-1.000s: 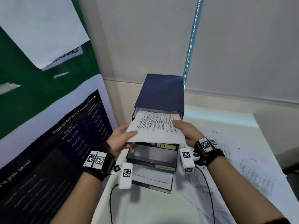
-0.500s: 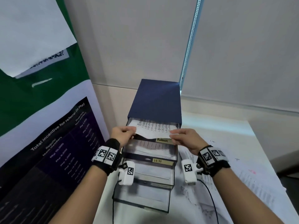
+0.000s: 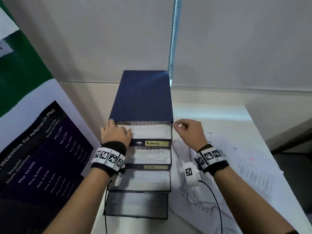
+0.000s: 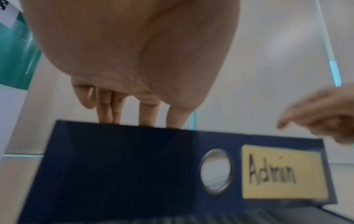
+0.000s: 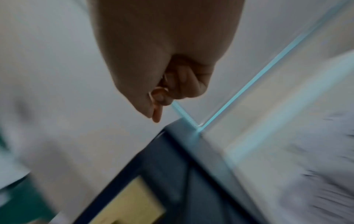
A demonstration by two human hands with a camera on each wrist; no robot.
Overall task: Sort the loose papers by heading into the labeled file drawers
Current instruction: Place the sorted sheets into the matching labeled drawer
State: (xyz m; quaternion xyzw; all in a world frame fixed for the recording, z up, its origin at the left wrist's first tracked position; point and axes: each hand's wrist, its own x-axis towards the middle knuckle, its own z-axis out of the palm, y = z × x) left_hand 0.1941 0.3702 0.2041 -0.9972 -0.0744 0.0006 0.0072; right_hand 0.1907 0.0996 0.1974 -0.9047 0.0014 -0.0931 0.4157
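A dark blue file cabinet (image 3: 141, 95) stands on the white table with its drawers pulled out in steps. The top drawer bears a yellow "Admin" label (image 3: 157, 143) (image 4: 283, 171), and a printed sheet (image 3: 150, 131) lies flat inside it. My left hand (image 3: 116, 132) reaches into that drawer's left side, its straight fingers (image 4: 107, 112) going down behind the drawer front. To the right of the drawer's corner hovers my right hand (image 3: 185, 130) (image 5: 159, 104), loosely curled and holding nothing. The drawer below has an "HR" label (image 3: 156, 167) and holds papers.
Loose printed papers (image 3: 190, 154) lie spread on the table (image 3: 219, 114) right of the cabinet, reaching its right edge. A large dark poster (image 3: 42, 149) leans close on the left. A blind cord (image 3: 172, 39) hangs behind the cabinet. Two lower drawers (image 3: 138, 205) jut towards me.
The printed sheet that both hands held has gone down into the Admin drawer. My right hand let go and drew off to the right; my left hand now lies inside the drawer.
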